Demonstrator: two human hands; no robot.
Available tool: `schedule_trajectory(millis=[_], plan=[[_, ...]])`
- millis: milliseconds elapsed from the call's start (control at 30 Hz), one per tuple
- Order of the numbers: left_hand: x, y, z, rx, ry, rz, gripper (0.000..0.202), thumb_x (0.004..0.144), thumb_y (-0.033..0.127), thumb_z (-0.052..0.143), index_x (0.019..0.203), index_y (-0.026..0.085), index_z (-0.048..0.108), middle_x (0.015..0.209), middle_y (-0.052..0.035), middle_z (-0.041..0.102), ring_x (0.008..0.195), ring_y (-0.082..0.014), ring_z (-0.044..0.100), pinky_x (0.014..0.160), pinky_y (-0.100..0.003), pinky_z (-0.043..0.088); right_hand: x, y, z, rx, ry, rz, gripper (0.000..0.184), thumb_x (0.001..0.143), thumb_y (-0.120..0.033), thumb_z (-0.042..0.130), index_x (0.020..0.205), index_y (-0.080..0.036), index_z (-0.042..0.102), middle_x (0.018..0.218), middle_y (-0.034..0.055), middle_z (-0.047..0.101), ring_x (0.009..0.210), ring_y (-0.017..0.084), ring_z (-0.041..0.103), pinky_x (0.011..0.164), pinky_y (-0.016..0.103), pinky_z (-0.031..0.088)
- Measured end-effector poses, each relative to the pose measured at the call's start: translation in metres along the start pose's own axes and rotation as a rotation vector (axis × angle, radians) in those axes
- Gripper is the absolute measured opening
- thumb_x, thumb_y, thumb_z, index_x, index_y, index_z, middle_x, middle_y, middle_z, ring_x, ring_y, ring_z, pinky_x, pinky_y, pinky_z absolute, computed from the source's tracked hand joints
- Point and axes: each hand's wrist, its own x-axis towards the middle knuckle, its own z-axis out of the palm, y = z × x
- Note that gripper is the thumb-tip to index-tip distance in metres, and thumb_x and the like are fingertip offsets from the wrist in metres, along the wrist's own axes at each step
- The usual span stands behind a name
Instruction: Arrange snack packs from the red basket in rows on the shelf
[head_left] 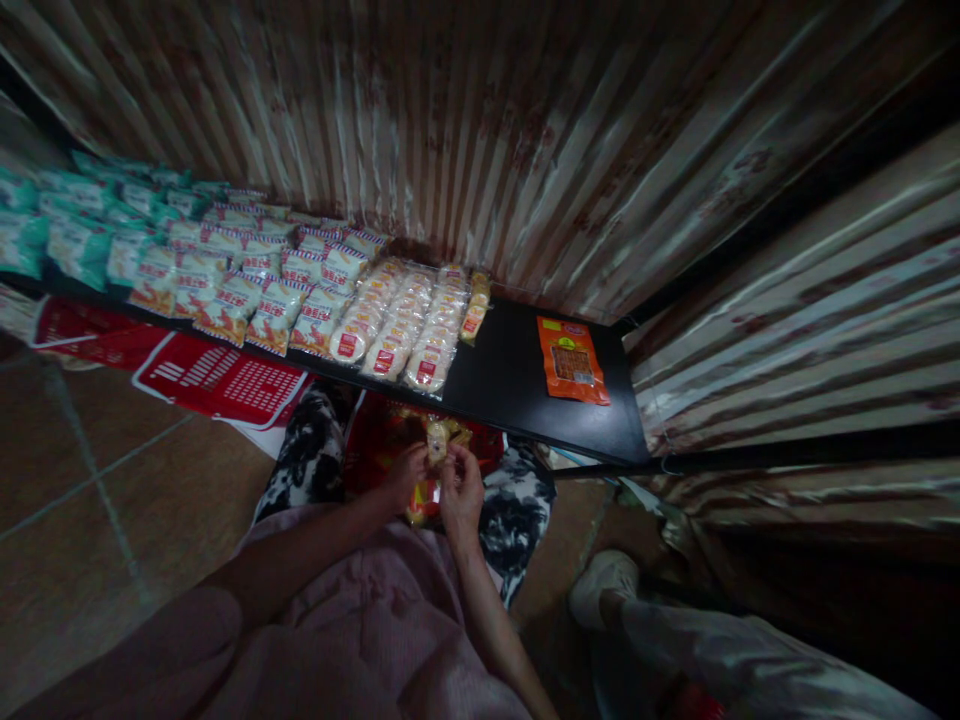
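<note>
Between my knees, both hands hold a small yellowish wrapped snack packet [437, 440]. My left hand [407, 474] has its fingers closed on the packet's left side. From the right, my right hand [461, 486] pinches it near its edge. Below them is a red basket [358, 440] with more yellow and red packets in it, partly hidden by my hands. On the black shelf [510, 370] just beyond, rows of round white wrapped crackers [409, 325] lie overlapping. A short row of yellowish packets [475, 305] lies along their right side.
White-and-blue snack bags [262, 280] and teal bags [82, 225] fill the shelf's left. An orange packet [572, 360] lies at its right end. Red baskets [217, 375] stand under the shelf. A pleated curtain [420, 120] hangs behind. Another person's shoe [604, 590] is at right.
</note>
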Motion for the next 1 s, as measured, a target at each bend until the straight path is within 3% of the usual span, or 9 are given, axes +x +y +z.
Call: schedule_trajectory(millis=[267,600,767,1000], plan=[[-0.012,0.008,0.011,0.176,0.033,0.075,0.026,0.066,0.037,0.065,0.080,0.017,0.055,0.081,-0.0020,0.064,0.080,-0.0170,0.063,0.069,-0.026,0.047,0.003,-0.001,-0.012,-0.033,-0.007,0.018,0.039,0.080,-0.044,0.049,0.105,-0.015,0.058,0.101,0.0106,0.066,0.089,0.020,0.062,0.078,0.032,0.048],[-0.003,0.014,0.021,0.355,0.040,0.435,0.026,0.070,0.037,0.065,0.078,0.018,0.049,0.081,-0.0031,0.061,0.081,-0.0164,0.060,0.078,-0.029,0.045,0.007,-0.029,-0.017,0.122,-0.052,0.108,0.041,0.080,-0.048,0.051,0.105,-0.016,0.058,0.104,0.0102,0.067,0.093,0.021,0.063,0.081,0.032,0.048],[-0.018,0.029,0.030,0.410,-0.011,0.446,0.012,0.081,0.029,0.048,0.082,0.018,0.051,0.083,-0.0029,0.061,0.081,-0.0149,0.058,0.074,-0.026,0.045,0.012,-0.033,-0.020,0.185,-0.042,0.131,0.044,0.078,-0.050,0.054,0.107,-0.016,0.055,0.108,0.0104,0.065,0.097,0.022,0.061,0.084,0.033,0.048],[-0.013,0.032,0.036,0.453,-0.045,0.555,0.008,0.078,0.017,0.046,0.084,0.018,0.051,0.086,-0.0028,0.061,0.085,-0.0149,0.059,0.081,-0.028,0.046,0.026,-0.032,-0.021,0.165,-0.018,0.095,0.046,0.074,-0.050,0.058,0.105,-0.016,0.054,0.103,0.0093,0.065,0.093,0.021,0.062,0.083,0.032,0.049]])
